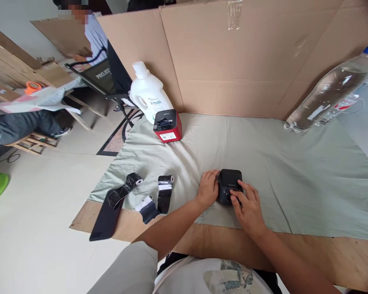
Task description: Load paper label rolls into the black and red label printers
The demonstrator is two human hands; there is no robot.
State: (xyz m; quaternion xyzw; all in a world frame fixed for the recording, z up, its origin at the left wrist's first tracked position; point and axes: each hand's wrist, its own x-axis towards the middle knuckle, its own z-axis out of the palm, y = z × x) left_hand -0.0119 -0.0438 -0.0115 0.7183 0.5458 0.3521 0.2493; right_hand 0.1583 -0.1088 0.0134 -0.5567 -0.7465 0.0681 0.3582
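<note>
A small black label printer (231,178) lies on the cloth in front of me. My left hand (208,188) is pressed along its left side, fingers bent around that edge. With bent fingers, my right hand (248,206) grips the lower right part of the printer, one fingertip on its front panel and another at the right edge. The fingers cover part of that panel. Left of the hands lie a black-and-white paper roll (164,194), a second partly unrolled black roll (125,190) and a shorter dark blue and white strip roll (147,209).
A dark phone-like slab (106,216) lies under one roll at the table's left edge. Further back stand a red and black printer (168,125), a white jug (149,90) and a large clear bottle (331,92). Behind rises a cardboard panel (233,69). A person (95,38) sits beyond.
</note>
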